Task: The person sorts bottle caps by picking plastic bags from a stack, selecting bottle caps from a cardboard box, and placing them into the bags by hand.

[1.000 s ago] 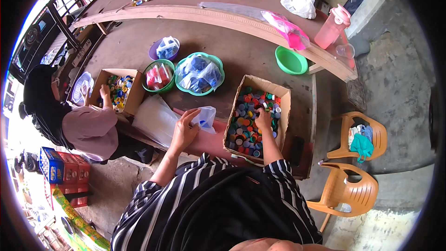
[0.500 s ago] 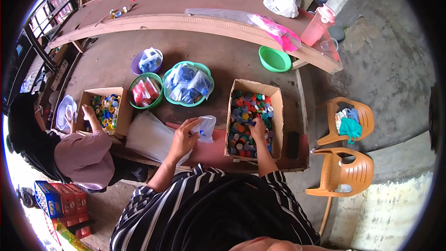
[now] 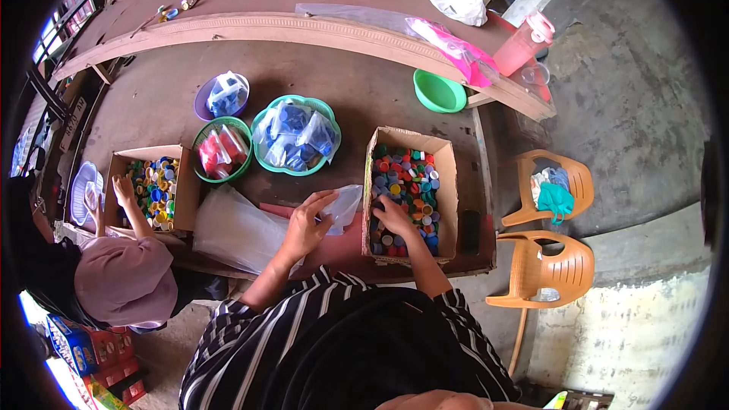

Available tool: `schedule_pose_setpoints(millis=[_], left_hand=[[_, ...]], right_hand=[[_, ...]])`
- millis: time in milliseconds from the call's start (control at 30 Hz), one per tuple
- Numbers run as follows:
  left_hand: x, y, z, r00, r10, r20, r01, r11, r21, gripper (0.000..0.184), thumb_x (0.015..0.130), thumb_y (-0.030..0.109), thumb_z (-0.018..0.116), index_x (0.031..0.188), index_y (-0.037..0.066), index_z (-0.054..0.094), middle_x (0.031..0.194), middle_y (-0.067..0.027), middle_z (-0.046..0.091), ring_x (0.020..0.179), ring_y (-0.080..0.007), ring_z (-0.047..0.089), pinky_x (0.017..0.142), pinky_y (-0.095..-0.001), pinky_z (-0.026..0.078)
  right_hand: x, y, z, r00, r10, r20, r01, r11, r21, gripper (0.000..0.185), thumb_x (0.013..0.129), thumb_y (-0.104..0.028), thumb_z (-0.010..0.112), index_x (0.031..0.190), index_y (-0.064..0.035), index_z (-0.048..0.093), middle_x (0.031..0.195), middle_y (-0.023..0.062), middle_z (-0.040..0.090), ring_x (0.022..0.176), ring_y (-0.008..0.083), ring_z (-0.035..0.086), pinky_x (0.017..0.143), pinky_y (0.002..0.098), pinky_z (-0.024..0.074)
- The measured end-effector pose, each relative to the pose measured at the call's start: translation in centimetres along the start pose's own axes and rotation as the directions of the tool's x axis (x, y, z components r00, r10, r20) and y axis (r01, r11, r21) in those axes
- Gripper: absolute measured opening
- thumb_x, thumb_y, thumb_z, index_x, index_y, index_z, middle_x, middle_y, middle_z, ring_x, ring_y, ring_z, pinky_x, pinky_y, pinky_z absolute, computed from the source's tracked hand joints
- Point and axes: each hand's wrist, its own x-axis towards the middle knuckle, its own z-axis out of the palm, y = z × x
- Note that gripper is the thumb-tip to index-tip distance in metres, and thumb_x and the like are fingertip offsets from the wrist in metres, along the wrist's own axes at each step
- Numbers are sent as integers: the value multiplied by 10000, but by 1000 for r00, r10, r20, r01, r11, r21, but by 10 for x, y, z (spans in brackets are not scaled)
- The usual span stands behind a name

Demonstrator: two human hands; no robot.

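A clear plastic bag [image 3: 346, 206] is pinched by my left hand [image 3: 307, 225] above the reddish table edge. My right hand [image 3: 394, 219] reaches over the left part of a cardboard box [image 3: 453, 205] full of mixed coloured bottle caps [image 3: 410, 176]; its fingers are bent down among the caps, and whether they grip one cannot be made out. Left of my left hand lies a stack of clear plastic bags [image 3: 235, 229]. Behind it, a turquoise basket [image 3: 298, 171] holds bags of blue caps, and a green basket [image 3: 220, 179] holds bags of red ones.
A co-worker [image 3: 125, 269] at the left handles caps in another cardboard box [image 3: 186, 197]. A purple basket [image 3: 200, 99] and an empty green bowl [image 3: 440, 91] stand farther back. A pink bottle [image 3: 522, 45] is on the raised shelf. Orange chairs [image 3: 581, 182] stand at the right.
My right hand has moved from the middle of the box to its left side. The bag at my left hand now stretches closer to the box. The whole view has shifted.
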Motion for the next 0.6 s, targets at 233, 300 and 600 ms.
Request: schedule_pose_setpoints(millis=[233, 300, 600], left_hand=[[0, -14, -11, 998, -51, -41, 47, 995, -88, 485, 795, -50, 604, 1275, 20, 617, 1267, -180, 615, 931, -294, 672, 782, -343, 530], [2, -16, -11, 995, -90, -37, 85, 988, -126, 486, 797, -58, 597, 1276, 20, 616, 1267, -174, 616, 875, -262, 679, 747, -327, 530], [35, -16, 4, 994, -76, 77, 85, 989, -121, 460, 799, -65, 576, 1251, 9, 621, 1261, -169, 618, 800, -242, 684, 708, -321, 534]], right_hand=[[74, 109, -13, 916, 279, -287, -198, 939, 282, 300, 853, -117, 611, 1133, -10, 603, 1102, 203, 657, 1068, 342, 624, 929, 400, 485], [65, 98, -25, 923, 202, -327, -122, 961, 249, 238, 850, -70, 607, 1076, 1, 632, 1045, 176, 670, 1010, 301, 646, 889, 365, 498], [27, 35, 15, 984, -22, -179, -30, 959, -283, 200, 822, -183, 707, 977, -57, 705, 982, 175, 649, 959, 388, 627, 825, 439, 509]])
